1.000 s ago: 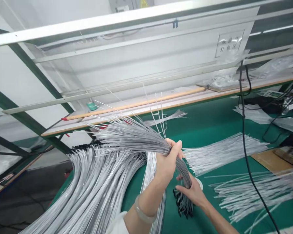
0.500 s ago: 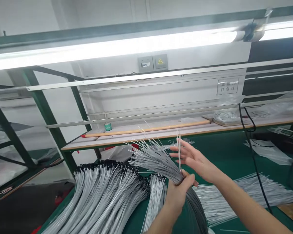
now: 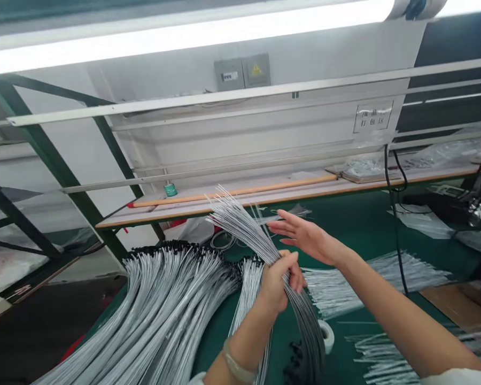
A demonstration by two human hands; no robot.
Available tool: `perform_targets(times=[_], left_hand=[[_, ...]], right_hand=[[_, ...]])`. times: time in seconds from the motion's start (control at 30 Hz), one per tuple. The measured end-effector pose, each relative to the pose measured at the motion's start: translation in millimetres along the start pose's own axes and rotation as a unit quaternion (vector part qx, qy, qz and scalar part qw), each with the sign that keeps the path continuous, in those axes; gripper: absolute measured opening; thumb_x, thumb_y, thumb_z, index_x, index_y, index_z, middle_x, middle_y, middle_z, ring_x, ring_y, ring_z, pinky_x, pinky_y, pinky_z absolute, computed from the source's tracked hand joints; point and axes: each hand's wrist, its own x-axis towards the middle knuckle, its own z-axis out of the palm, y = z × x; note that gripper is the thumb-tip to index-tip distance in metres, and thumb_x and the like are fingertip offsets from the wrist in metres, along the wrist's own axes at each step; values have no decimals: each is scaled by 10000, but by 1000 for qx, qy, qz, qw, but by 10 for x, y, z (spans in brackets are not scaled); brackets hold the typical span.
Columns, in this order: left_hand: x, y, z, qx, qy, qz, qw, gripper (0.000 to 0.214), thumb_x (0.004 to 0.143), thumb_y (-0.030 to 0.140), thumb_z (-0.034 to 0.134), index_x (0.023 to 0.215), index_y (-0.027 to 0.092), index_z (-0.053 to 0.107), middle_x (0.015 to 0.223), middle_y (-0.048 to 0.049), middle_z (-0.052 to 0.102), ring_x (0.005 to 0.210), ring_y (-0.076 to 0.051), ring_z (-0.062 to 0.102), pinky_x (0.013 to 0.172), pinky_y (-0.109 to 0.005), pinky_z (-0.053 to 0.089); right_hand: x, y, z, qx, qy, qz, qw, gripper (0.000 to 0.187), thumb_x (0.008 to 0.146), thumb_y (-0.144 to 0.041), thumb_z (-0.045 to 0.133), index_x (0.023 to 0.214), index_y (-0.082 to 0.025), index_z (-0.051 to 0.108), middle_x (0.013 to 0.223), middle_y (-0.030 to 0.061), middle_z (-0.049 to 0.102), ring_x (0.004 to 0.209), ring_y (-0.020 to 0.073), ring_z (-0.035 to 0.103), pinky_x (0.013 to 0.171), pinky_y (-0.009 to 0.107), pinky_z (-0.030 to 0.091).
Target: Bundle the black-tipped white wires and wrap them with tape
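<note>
My left hand (image 3: 278, 280) is closed around a bundle of thin grey wires (image 3: 250, 230). The wire tips fan out up and to the left above the fist, and the lower length curves down towards black ends (image 3: 294, 363). Just right of the upper wires is my right hand (image 3: 304, 235), its fingers stretched out and apart, with nothing seen in its grasp. A smaller wire bundle (image 3: 246, 289) lies to the left of my left hand. Beyond it spreads a large pile of grey wires (image 3: 164, 305) with black ends at the back.
A white roll (image 3: 326, 337) stands on the green tabletop (image 3: 348, 224). More loose wires (image 3: 340, 289) lie to the right, crossed by a hanging black cable (image 3: 395, 224). Behind runs a shelf (image 3: 192, 211) bearing an orange rod (image 3: 240, 191) and a small green tin (image 3: 170, 190).
The bundle is gathered more tightly and held more upright in my left hand. My right hand has drawn slightly away from the wires. The view has tilted down.
</note>
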Motion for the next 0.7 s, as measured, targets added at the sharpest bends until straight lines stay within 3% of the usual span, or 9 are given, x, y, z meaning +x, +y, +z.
perform_targets(times=[0.07, 0.17, 0.23, 0.3, 0.4, 0.47, 0.57, 0.67, 0.7], left_hand=[[15, 17, -28, -16, -1, -5, 1000, 297, 741, 236, 511, 457, 188, 440, 283, 70, 351, 277, -88, 354, 459, -260, 348], [36, 5, -28, -20, 0, -10, 1000, 303, 754, 219, 504, 465, 189, 419, 296, 64, 375, 297, -89, 378, 471, -255, 345], [58, -18, 6, -18, 3, -15, 1000, 316, 765, 222, 500, 466, 189, 405, 301, 65, 376, 303, -85, 376, 471, -251, 340], [92, -34, 51, -9, 4, -13, 1000, 341, 773, 231, 503, 455, 188, 386, 301, 71, 357, 303, -76, 361, 478, -251, 347], [143, -13, 77, 20, 16, -9, 1000, 209, 760, 266, 563, 583, 176, 496, 369, 61, 463, 366, -92, 441, 533, -269, 399], [133, 16, 27, 41, 34, -18, 998, 165, 714, 301, 639, 793, 179, 560, 606, 2, 637, 579, -144, 583, 637, -303, 442], [-59, -22, -180, 84, 102, -8, 991, 361, 625, 347, 728, 919, 213, 568, 960, -35, 649, 899, -177, 581, 753, -292, 431], [-502, -302, -476, 170, 244, -70, 952, 285, 671, 475, 655, 672, 200, 583, 644, 9, 607, 637, -123, 561, 598, -236, 400], [-680, -451, -566, 182, 241, -139, 943, 405, 711, 549, 571, 537, 184, 549, 505, 4, 556, 494, -108, 505, 530, -238, 369]], right_hand=[[-382, 305, -95, -17, 30, 11, 999, 872, 552, -538, 728, 1314, -283, 390, 1325, 131, 474, 1227, 289, 407, 975, 500, 274], [-901, 824, 56, -57, 91, 47, 993, 1023, 375, -387, 848, 1295, -240, 424, 1281, 141, 509, 1205, 307, 425, 972, 482, 294], [-1089, 1090, 263, -84, 150, 76, 982, 890, 389, -297, 847, 1209, -204, 513, 1137, 124, 610, 1075, 308, 533, 889, 449, 393], [-1138, 1239, 442, -90, 198, 127, 968, 544, 517, -280, 780, 1020, -173, 604, 827, 68, 688, 772, 254, 637, 691, 382, 482], [-1076, 1287, 533, -70, 226, 170, 957, 195, 629, -323, 678, 705, -169, 586, 427, -48, 520, 372, 132, 490, 426, 276, 415], [-1036, 1261, 493, -57, 227, 164, 958, 212, 641, -358, 655, 610, -181, 543, 355, -79, 420, 299, 88, 373, 354, 242, 336], [-1016, 1191, 402, -57, 224, 148, 962, 225, 656, -376, 636, 588, -188, 533, 352, -81, 397, 302, 77, 333, 339, 232, 295], [-970, 1108, 371, -71, 237, 146, 958, 212, 662, -367, 633, 601, -193, 528, 359, -85, 395, 305, 78, 330, 342, 232, 287], [-938, 1083, 380, -74, 247, 149, 955, 209, 658, -364, 635, 606, -194, 525, 356, -88, 388, 303, 77, 326, 340, 230, 280]])
